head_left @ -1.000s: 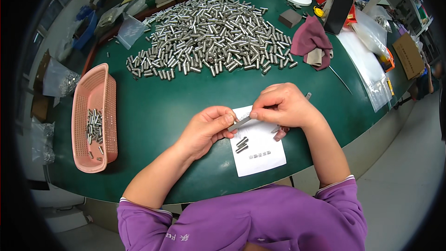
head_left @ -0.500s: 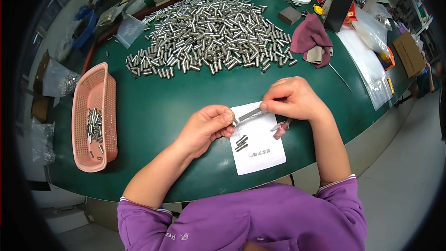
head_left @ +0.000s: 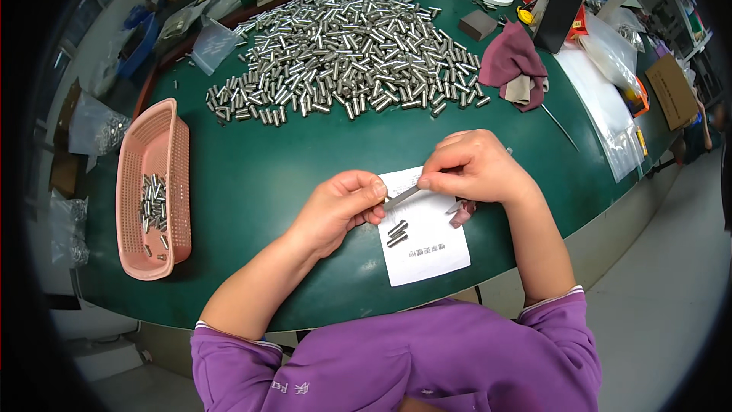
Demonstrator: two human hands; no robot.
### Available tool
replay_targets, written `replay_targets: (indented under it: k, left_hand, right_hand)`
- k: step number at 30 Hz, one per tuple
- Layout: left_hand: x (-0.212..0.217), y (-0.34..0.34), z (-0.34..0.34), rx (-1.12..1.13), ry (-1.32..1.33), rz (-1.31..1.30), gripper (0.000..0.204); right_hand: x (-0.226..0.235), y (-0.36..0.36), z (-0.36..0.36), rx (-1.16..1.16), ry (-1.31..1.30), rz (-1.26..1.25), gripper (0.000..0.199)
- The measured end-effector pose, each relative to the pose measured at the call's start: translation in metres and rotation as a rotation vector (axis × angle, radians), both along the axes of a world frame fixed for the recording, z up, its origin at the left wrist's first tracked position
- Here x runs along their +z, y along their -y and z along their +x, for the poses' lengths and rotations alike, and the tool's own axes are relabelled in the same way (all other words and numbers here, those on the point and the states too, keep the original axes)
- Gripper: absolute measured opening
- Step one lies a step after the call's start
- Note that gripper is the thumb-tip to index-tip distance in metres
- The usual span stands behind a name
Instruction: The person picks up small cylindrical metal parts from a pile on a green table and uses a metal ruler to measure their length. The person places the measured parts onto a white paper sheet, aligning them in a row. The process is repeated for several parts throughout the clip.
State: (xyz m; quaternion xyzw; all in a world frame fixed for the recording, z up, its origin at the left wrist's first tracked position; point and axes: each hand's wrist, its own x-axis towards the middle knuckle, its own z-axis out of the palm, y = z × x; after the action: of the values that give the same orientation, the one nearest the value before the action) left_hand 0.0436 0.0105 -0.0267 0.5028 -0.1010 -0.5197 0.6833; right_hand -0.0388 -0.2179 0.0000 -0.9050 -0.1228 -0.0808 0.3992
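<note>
Pinching narrowly with the left hand [head_left: 343,206], thumb against fingers, on a small metal piece [head_left: 384,201] mostly hidden by the fingertips; cannot tell its full shape. Gripping with the right hand [head_left: 474,168], between thumb and curled forefinger, one end of a flat grey metal strip [head_left: 402,197], slanting down to the left with its other end at the left fingertips. Holding both above the far part of a white printed sheet [head_left: 427,267], placed toward the near edge of a green-topped bench [head_left: 252,183]. Having on that sheet a small group of short metal pins [head_left: 397,234], and at its right side, below the right hand, a pinkish wrapped tool [head_left: 461,214]. Facing a broad heap of cylindrical metal pins [head_left: 343,53], spread toward the bench's far edge. Having by the left edge a pink perforated basket [head_left: 181,183] with loose pins [head_left: 155,202] inside, and toward the far right corner a maroon cloth [head_left: 507,59], a dark block [head_left: 478,24] and an upright black phone [head_left: 557,20].
</note>
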Motion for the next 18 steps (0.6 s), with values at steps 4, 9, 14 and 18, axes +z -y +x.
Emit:
replay_targets:
  k: [4,9,14,18]
  left_hand:
    - [-0.002,0.001,-0.001,0.002,0.016,0.012,0.018]
    - [0.003,0.000,-0.001,0.019,0.002,0.023,0.015]
    - [0.003,0.000,0.000,0.005,-0.002,0.033,0.015]
    - [0.003,0.002,-0.002,0.019,0.001,0.027,0.014]
  right_hand:
    - [0.001,-0.016,0.002,0.027,-0.002,-0.016,0.019]
    - [0.001,0.012,-0.002,-0.042,-0.007,-0.054,0.018]
    - [0.005,0.010,-0.002,-0.041,-0.066,0.047,0.016]
    - [0.003,-0.010,0.003,0.041,0.032,-0.014,0.007]
